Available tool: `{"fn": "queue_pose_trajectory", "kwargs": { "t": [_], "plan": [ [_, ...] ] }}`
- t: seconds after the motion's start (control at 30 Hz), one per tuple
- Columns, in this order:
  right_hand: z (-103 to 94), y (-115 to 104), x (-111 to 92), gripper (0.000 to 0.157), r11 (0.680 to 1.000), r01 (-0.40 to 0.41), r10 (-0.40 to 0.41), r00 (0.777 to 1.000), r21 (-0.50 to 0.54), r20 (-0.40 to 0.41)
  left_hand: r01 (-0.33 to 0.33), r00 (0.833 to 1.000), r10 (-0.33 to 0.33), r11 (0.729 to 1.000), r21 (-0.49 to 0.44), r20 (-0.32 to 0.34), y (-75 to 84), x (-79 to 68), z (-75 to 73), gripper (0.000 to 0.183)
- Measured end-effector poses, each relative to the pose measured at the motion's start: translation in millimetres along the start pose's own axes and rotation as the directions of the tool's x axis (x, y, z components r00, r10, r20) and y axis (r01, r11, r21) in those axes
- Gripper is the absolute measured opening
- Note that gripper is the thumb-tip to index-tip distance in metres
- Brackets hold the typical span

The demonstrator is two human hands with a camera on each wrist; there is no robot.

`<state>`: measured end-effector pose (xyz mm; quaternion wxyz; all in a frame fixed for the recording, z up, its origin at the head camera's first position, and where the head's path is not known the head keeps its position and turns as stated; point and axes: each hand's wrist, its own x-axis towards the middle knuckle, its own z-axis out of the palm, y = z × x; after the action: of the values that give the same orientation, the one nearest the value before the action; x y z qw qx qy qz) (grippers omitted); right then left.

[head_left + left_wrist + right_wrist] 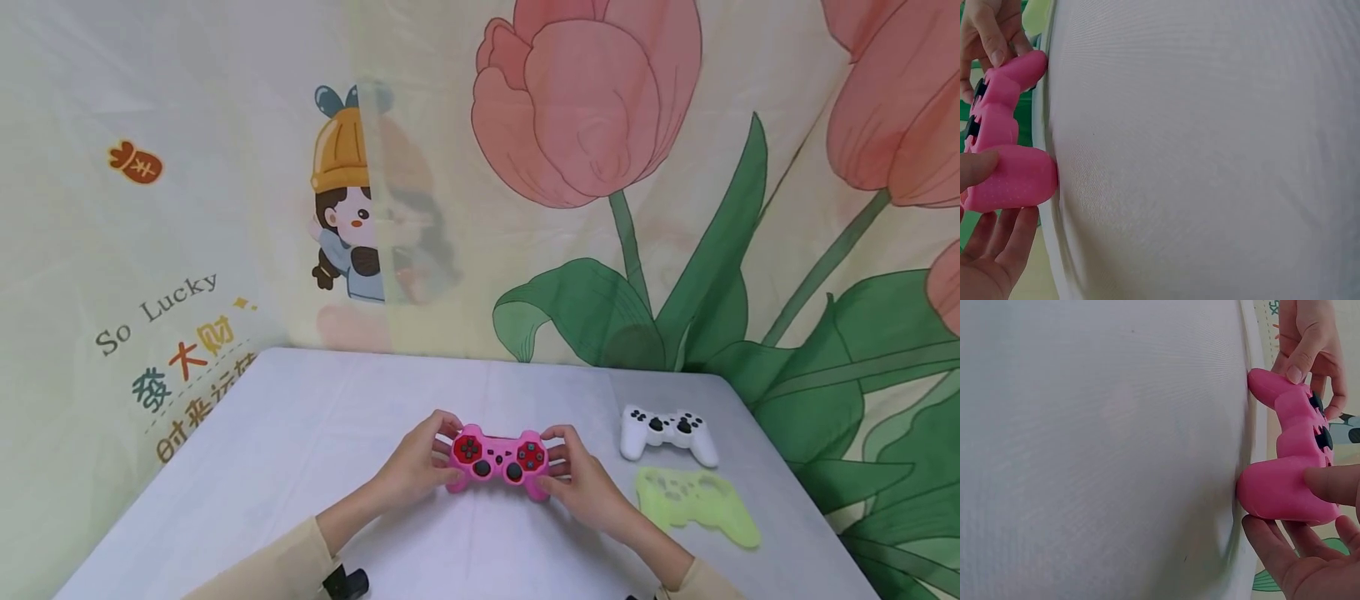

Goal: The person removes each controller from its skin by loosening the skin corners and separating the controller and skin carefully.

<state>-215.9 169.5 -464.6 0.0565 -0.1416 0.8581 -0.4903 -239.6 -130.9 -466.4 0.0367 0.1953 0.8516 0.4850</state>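
Note:
A game controller (pixel 498 454) in a pink silicone sleeve is held face up by both hands, close over the table. Red button areas and two black thumbsticks show on its top. My left hand (pixel 417 463) grips the left handle, thumb on the near side and fingers behind and beneath. On the other handle my right hand (pixel 587 483) does the same. The left wrist view shows the pink sleeve (pixel 1013 178) between thumb and fingers; the right wrist view shows the sleeve (pixel 1285 490) held likewise.
To the right, a white game controller (pixel 667 433) lies on the white-covered table (pixel 315 417). Nearer than it lies a flat yellow-green silicone sleeve (pixel 697 504) with cutouts. Behind the table hangs a printed curtain (pixel 450 333) with tulips.

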Motion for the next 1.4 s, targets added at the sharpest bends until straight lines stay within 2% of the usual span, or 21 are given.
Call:
{"fn": "queue_pose_trajectory", "kwargs": {
  "t": [0.4, 0.67, 0.93, 1.2, 1.4],
  "plan": [
    [-1.5, -1.5, -2.0, 0.060, 1.000, 0.008, -0.009, 0.999, 0.025, 0.031, -0.029, 0.999, 0.029, 1.000, -0.006, 0.028, -0.3, -2.6, -2.6, 0.069],
    [-3.4, -4.4, -2.9, 0.053, 0.999, 0.035, -0.035, 0.999, -0.007, 0.039, -0.039, 0.998, 0.040, 0.999, -0.031, 0.049, 1.8, -6.1, -6.4, 0.059],
    [-3.9, -7.2, -3.4, 0.043, 0.999, 0.032, -0.032, 0.999, -0.006, 0.026, -0.063, 0.996, 0.063, 0.998, -0.002, 0.061, 2.5, -5.5, -6.3, 0.050],
    [-1.1, -10.9, -0.5, 0.037, 1.000, -0.002, 0.002, 1.000, -0.026, 0.017, -0.106, 0.991, 0.098, 0.990, 0.089, 0.087, 2.9, -1.3, -4.3, 0.045],
    [2.8, -12.2, 2.3, 0.027, 1.000, 0.002, -0.002, 1.000, -0.023, 0.004, -0.129, 0.988, 0.120, 0.987, 0.099, 0.093, 2.8, 1.3, -1.4, 0.040]
  ]
}}
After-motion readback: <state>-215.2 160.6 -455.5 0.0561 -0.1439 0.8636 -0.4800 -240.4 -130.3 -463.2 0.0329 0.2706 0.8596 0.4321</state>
